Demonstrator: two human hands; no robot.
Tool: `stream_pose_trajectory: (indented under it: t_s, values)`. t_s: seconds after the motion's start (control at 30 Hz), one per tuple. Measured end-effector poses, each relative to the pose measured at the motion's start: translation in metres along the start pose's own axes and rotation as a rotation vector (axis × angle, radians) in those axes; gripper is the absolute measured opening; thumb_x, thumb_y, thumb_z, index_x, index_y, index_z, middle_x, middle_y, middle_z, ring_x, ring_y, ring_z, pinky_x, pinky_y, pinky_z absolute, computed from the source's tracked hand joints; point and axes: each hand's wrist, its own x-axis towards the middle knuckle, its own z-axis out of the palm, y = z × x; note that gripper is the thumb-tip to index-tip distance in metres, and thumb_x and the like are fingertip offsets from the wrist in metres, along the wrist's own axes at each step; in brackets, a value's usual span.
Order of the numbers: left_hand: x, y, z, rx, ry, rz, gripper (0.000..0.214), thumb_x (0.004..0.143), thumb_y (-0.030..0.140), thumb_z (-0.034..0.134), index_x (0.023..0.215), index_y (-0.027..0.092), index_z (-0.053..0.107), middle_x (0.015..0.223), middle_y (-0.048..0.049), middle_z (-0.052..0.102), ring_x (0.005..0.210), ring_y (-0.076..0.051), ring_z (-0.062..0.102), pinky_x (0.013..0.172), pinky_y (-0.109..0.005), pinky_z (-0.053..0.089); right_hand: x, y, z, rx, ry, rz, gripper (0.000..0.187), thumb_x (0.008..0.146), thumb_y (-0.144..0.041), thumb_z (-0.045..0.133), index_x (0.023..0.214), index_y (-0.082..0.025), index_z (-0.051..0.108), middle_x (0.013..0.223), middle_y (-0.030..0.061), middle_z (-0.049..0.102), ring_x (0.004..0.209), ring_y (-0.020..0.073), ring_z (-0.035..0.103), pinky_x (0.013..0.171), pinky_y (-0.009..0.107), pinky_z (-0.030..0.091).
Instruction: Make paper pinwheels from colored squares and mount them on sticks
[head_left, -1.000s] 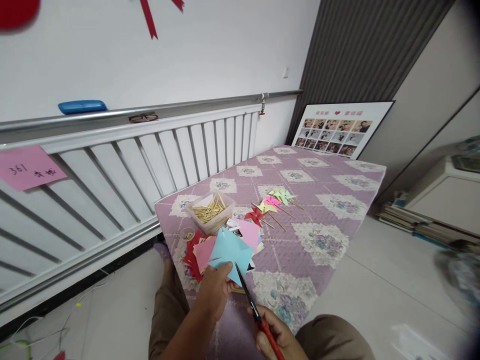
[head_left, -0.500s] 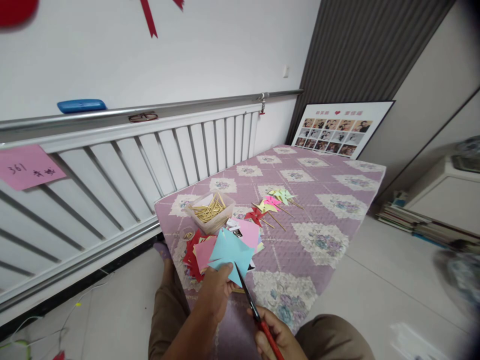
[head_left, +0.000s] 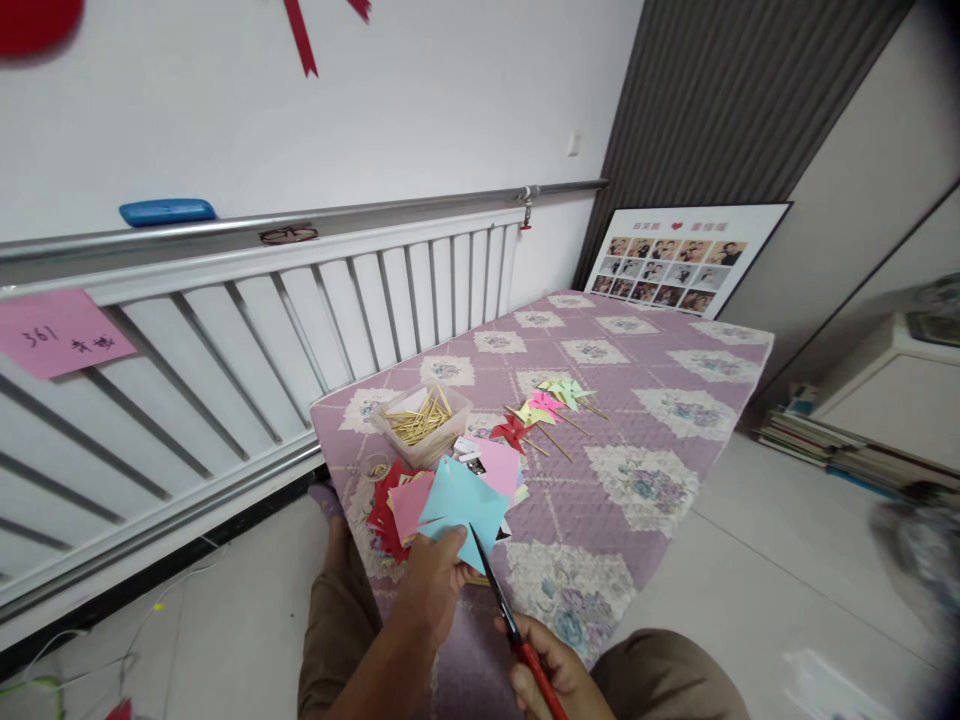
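A square sheet of light blue paper (head_left: pixel 466 500) is pinched at its near edge by my left hand (head_left: pixel 442 565), thumb on top. Slits run inward from its corners. My right hand (head_left: pixel 551 665) is closed round the red handles of a pair of scissors (head_left: pixel 499 595). Their dark blades point up and left, with the tip over the lower right part of the blue sheet. Under and beside that sheet lie red papers (head_left: pixel 380 520) and pink papers (head_left: pixel 495 468). Finished paper pinwheels (head_left: pixel 513 433) on sticks lie farther back, in red, yellow, pink and green.
A clear plastic box (head_left: pixel 422 425) of thin wooden sticks stands at the table's left side, with a small round container (head_left: pixel 375 468) before it. A floral purple cloth (head_left: pixel 555 490) covers the table. The white radiator (head_left: pixel 375 300) runs along the left; a photo board (head_left: pixel 675 260) leans at the back.
The view has shifted very slightly. Both hands, the blue paper and the scissors stay in nearly the same place.
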Motion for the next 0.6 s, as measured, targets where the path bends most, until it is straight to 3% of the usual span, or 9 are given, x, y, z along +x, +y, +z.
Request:
stream_pose_trajectory:
  t_s: [0.4,0.6]
  values:
    - [-0.0008,0.0007,0.0007,0.036,-0.001,-0.009,0.023,0.068,0.038,0.071,0.074,0.021,0.057,0.068,-0.0007,0.055,0.060,-0.016,0.049,0.061,-0.033,0.047,0.0005,0.0012,-0.0002,-0.001,0.044,-0.035,0.057,0.076,-0.071,0.058,0.107,-0.024,0.065,0.064,-0.0030,0.045,0.057,0.0143,0.040,0.062,0.028,0.040]
    - [-0.0009,0.0005,0.0013,0.034,-0.006,-0.007,0.023,0.068,0.038,0.071,0.075,0.021,0.057,0.069,0.0000,0.055,0.060,-0.016,0.049,0.065,-0.035,0.049,-0.0001,-0.0017,0.0000,-0.001,0.014,0.019,0.057,0.076,-0.070,0.058,0.109,-0.023,0.064,0.064,-0.0041,0.043,0.053,0.0119,0.036,0.057,0.026,0.037]
